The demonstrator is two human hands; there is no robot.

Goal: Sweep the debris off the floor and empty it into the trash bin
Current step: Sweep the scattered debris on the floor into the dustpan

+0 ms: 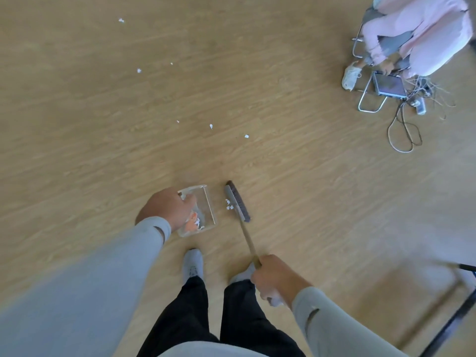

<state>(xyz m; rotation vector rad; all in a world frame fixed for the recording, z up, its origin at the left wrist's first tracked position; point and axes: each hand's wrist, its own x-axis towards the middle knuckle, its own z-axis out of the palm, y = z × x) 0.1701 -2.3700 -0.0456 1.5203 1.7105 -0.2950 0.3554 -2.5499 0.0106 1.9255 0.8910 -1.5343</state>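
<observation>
My left hand [167, 207] grips the handle side of a clear dustpan [210, 210] that rests on the wooden floor; orange and white scraps [193, 222] lie inside it. My right hand [275, 276] is closed around the wooden handle of a small broom [238, 202], whose dark bristles stand just right of the dustpan's lip. A few white paper bits [228, 204] lie between the bristles and the pan. Several more white scraps [211, 126] are scattered over the floor farther ahead. No trash bin is in view.
A person in pink [422, 32] sits at the upper right beside a metal chair frame [371, 101], a tablet [389, 85] and tangled cables [404, 130] on the floor. A dark frame [453, 320] stands at the lower right. My feet [193, 264] are just behind the dustpan.
</observation>
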